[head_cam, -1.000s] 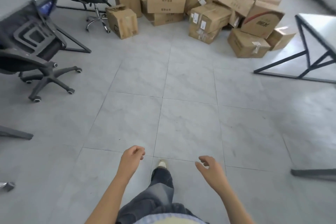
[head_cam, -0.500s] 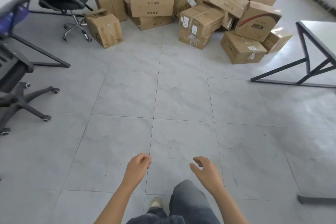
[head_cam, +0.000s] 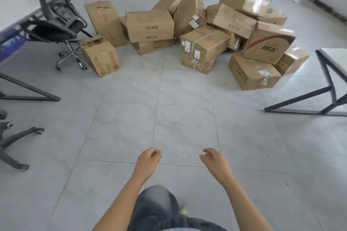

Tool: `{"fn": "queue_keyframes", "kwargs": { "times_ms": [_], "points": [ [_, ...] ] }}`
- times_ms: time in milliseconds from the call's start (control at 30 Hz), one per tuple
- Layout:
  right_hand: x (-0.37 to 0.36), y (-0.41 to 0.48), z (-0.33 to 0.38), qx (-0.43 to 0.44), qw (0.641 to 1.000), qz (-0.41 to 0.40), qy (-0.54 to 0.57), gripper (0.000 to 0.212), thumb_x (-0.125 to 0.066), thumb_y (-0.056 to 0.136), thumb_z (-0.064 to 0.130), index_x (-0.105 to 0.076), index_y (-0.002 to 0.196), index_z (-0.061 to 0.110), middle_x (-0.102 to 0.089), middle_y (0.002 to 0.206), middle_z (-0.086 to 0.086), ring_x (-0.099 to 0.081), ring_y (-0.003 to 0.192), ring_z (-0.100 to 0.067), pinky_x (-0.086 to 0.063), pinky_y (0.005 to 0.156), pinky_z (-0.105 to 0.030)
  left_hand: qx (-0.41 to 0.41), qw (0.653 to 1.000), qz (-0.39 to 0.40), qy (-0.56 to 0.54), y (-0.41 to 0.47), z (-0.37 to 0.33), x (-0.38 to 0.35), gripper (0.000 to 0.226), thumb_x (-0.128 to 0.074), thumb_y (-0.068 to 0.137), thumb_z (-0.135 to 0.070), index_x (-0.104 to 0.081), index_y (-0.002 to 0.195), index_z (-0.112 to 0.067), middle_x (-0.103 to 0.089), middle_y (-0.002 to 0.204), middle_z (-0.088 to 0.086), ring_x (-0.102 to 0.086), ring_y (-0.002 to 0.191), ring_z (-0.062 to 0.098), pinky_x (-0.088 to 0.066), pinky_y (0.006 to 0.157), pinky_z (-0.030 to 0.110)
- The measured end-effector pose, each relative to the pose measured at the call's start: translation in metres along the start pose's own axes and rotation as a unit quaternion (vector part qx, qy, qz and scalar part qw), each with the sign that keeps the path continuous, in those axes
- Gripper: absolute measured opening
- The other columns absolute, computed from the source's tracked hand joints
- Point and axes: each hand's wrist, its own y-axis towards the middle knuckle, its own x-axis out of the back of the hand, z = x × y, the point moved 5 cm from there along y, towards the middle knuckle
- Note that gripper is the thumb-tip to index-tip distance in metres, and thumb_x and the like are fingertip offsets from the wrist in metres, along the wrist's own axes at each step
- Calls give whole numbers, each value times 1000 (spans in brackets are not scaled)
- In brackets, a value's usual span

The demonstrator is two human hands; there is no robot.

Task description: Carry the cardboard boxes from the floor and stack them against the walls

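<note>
The boxes have come a good deal closer than they were a second ago, so the person is walking up to the pile. The left hand and right hand are out in front, apart from each other, with fingers loosely curled and nothing in either. Under them is bare floor, with one knee forward in mid-stride.

The boxes lie well ahead in a loose heap, some tipped against each other. A small box stands apart on the left beside the chair. A low box sits at the right front, near the table.

I'd say this is the approach, with nothing picked up yet. Next comes a few more steps, a bend, and a hand on each side of one box. An outlying box looks the safer pick, since pulling from the middle could bring the leaning ones down.
</note>
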Motion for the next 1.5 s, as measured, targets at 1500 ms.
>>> {"fn": "queue_keyframes", "kwargs": {
  "times_ms": [1500],
  "points": [
    [124,790,352,-1,993,99,-70,32,-53,92,25,-56,122,12,-54,103,3,-51,94,-13,-37,79,-20,121,984,-85,-95,743,-374,116,17,-51,93,-14,-63,84,-8,-66,86,7,-61,72,17,-42,68,27]
  ]
}}
